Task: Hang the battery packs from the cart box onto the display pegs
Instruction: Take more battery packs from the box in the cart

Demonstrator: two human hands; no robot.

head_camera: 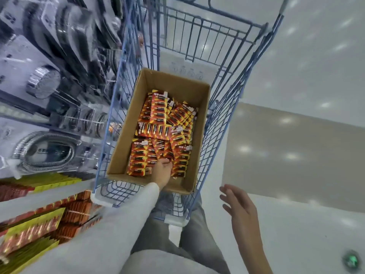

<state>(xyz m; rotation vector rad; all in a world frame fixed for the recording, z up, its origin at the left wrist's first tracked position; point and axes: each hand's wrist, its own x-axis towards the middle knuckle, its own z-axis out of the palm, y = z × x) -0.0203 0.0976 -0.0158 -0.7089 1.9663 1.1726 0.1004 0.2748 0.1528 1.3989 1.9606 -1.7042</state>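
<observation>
Dozens of battery packs (158,125) lie in the cardboard cart box (122,139). My left hand (162,172) rests among them, grip unclear; my right hand (240,206) is spread and empty. Probably light, stiff, slick cards: pinch the hang-tab.

left hand (161,172) extended down, fingers (165,162) bent; right hand (240,204) lifted, fingers (227,191) spread

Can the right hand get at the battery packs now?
Probably yes: the right hand is open and empty, the box is open-topped, and the left hand covers only a few battery packs.
</observation>
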